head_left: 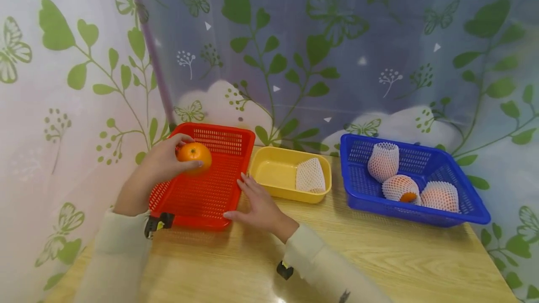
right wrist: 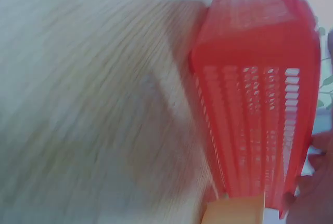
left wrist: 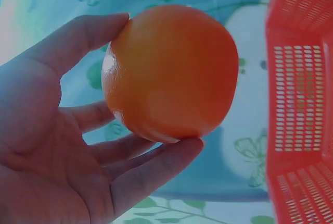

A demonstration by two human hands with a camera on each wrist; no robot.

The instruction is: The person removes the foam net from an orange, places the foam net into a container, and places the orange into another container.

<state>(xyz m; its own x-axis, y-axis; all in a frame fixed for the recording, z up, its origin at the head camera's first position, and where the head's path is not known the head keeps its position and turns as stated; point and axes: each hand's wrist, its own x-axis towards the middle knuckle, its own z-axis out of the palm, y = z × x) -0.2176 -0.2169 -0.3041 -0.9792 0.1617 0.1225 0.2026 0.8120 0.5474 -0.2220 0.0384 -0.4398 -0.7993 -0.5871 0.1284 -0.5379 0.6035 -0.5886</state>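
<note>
My left hand [head_left: 166, 160] holds an orange [head_left: 195, 157] over the left part of the red basket [head_left: 202, 222]. In the left wrist view, thumb and fingers span the orange [left wrist: 171, 73] from opposite sides, and its skin is bare and shiny. My right hand [head_left: 261, 207] lies with spread fingers at the red basket's right rim. The right wrist view shows the slotted outer wall of the red basket [right wrist: 250, 109], with the right fingertips at its rim. No fruit shows inside the red basket beneath the orange.
Right of the red basket stands a yellow tub [head_left: 269, 190] with a white foam net [head_left: 310, 175] in it. Farther right, a blue basket [head_left: 400, 214] contains several net-wrapped fruits [head_left: 383, 162]. A printed curtain [head_left: 294, 60] hangs behind the wooden table [head_left: 379, 256].
</note>
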